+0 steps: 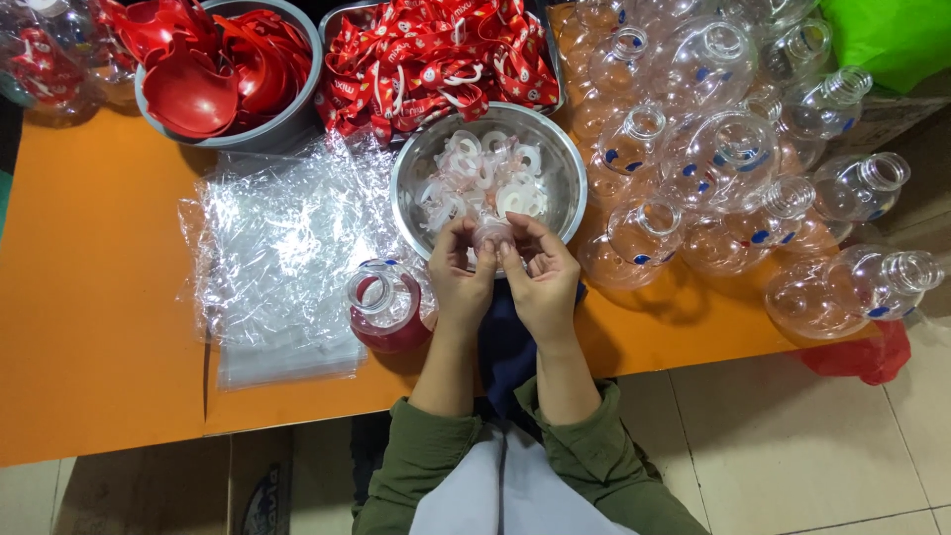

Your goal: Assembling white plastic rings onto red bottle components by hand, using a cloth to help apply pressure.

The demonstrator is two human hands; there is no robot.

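Observation:
My left hand (pixel 460 269) and my right hand (pixel 540 275) meet at the near rim of a steel bowl (pixel 416 163), fingertips pinching one small clear plastic ring (pixel 491 234) between them. The bowl holds several white and clear plastic rings (pixel 492 174). A round clear bottle with a red base (pixel 384 305) stands just left of my left hand on the orange table (pixel 94 297).
A stack of clear plastic bags (pixel 282 267) lies left of the bowl. A grey bowl of red plastic parts (pixel 213 59) and a tray of red printed straps (pixel 431 54) sit at the back. Several round clear bottles (pixel 728 163) crowd the right side.

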